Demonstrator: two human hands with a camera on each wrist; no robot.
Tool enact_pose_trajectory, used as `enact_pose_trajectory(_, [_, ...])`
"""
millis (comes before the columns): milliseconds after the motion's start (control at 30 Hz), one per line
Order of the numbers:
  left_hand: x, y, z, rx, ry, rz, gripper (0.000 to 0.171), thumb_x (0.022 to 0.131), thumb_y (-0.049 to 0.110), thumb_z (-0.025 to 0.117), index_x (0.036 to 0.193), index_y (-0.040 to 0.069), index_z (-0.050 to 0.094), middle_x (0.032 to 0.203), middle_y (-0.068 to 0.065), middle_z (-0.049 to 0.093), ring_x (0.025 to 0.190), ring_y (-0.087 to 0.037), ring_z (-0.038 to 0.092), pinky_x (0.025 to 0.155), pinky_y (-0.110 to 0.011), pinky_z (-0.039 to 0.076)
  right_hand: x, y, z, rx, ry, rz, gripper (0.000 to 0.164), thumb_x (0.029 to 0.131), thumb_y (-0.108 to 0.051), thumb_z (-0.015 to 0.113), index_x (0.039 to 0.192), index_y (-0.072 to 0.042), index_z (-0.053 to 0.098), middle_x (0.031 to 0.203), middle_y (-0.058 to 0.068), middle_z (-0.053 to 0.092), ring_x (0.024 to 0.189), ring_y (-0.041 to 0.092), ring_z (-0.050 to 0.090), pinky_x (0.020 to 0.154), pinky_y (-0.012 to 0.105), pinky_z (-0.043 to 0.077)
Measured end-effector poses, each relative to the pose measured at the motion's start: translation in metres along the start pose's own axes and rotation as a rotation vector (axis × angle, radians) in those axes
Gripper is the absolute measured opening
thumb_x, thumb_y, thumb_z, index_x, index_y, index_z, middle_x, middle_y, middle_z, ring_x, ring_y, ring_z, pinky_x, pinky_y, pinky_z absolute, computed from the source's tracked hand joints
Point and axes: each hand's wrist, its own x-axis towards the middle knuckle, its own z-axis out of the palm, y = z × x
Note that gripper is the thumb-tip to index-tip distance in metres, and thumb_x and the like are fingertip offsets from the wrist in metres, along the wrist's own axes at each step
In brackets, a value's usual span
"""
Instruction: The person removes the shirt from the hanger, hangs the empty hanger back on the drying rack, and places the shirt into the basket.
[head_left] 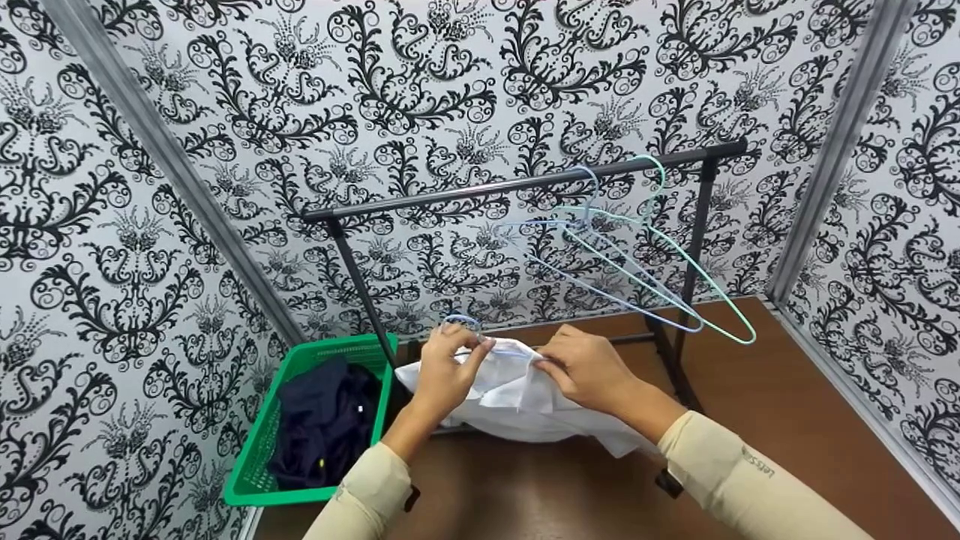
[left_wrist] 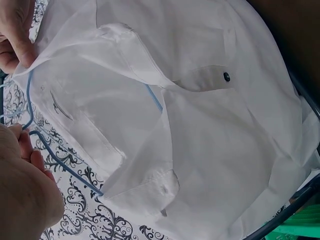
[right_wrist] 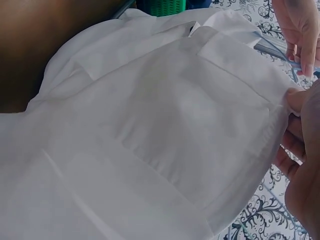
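Note:
A white shirt (head_left: 517, 386) with a collar and a dark button hangs over a blue hanger (left_wrist: 67, 167), much of which the cloth hides. My left hand (head_left: 448, 367) pinches the hanger's wire near the base of its hook; the left wrist view shows this hand (left_wrist: 27, 182) beside the shirt's neck opening. With thumb and fingers my right hand (head_left: 592, 367) grips the shirt's upper edge by the collar. In the right wrist view, the right hand (right_wrist: 302, 150) holds that edge, with the cloth spread out below.
A black clothes rack (head_left: 465, 191) stands behind, with another blue hanger (head_left: 600, 296) and a green hanger (head_left: 720, 304) on its bar toward the right. At the left, a green basket (head_left: 244, 461) holds dark clothing (head_left: 322, 420). The brown table (head_left: 757, 420) lies underneath, and patterned walls surround it.

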Motion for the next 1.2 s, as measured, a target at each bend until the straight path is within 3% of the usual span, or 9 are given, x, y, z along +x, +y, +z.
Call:
enact_pose_trajectory(367, [0.000,-0.007,0.000,0.009,0.031,-0.011,0.024,0.091,0.016,0.084,0.074,0.011,0.068,0.073,-0.001,0.067,0.078,-0.021,0.062,0.080,-0.039,0.047,-0.013,0.010,-0.002,0.059,0.081,-0.008,0.004,0.090,-0.014,0.083,0.091,-0.013,0.080,0.081,-0.004,0.075,0.076,0.012,0.062,0.066,0.024,0.052])
enact_pose_trajectory(733, [-0.001,-0.015,-0.006,-0.001,0.080,0.010,0.027,0.092,0.012,0.082,0.072,0.010,0.064,0.072,-0.002,0.063,0.075,-0.022,0.060,0.078,-0.038,0.043,-0.026,0.019,-0.009,0.067,0.094,0.045,0.006,0.088,-0.015,0.085,0.092,-0.016,0.080,0.080,-0.004,0.072,0.074,0.010,0.062,0.065,0.023,0.052])
enact_pose_trajectory(1067, [0.003,-0.024,-0.020,-0.077,0.130,-0.135,0.012,0.091,0.009,0.082,0.080,0.006,0.077,0.079,-0.006,0.074,0.078,-0.023,0.062,0.082,-0.031,0.044,-0.036,0.026,-0.016,0.125,0.138,0.062,0.014,0.085,-0.008,0.087,0.090,-0.016,0.077,0.081,-0.007,0.071,0.071,0.005,0.057,0.064,0.019,0.047])
enact_pose_trajectory(1200, [0.005,-0.026,-0.022,-0.096,0.133,-0.158,0.013,0.093,0.010,0.082,0.081,0.007,0.078,0.081,-0.007,0.075,0.078,-0.024,0.063,0.083,-0.030,0.044,-0.039,0.029,-0.018,0.147,0.147,0.086,0.016,0.084,-0.003,0.086,0.089,-0.016,0.078,0.081,-0.005,0.072,0.070,0.004,0.057,0.063,0.018,0.046])
